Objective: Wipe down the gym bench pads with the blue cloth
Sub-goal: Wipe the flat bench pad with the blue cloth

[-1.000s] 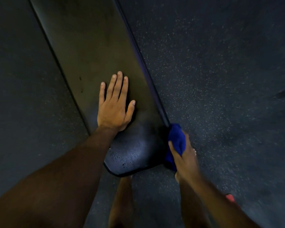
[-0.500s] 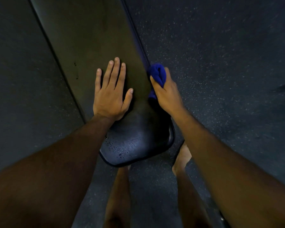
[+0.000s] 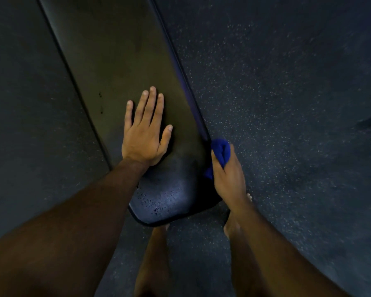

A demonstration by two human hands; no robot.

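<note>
A long black bench pad (image 3: 120,61) runs from the top of the view down to a rounded near end with water droplets on it. My left hand (image 3: 145,133) lies flat on the pad, fingers straight and pointing away from me. My right hand (image 3: 228,176) grips a bunched blue cloth (image 3: 221,150) and holds it against the pad's right side edge, close to the near end. Part of the cloth is hidden inside the fist.
Dark speckled rubber floor (image 3: 287,103) spreads to the right of the bench, and plain dark floor (image 3: 26,103) to the left. My bare feet (image 3: 234,224) stand on the floor just below the pad's near end.
My right hand slid the cloth up the pad's right edge, then back down toward the near end. My left hand stayed flat on the pad.
</note>
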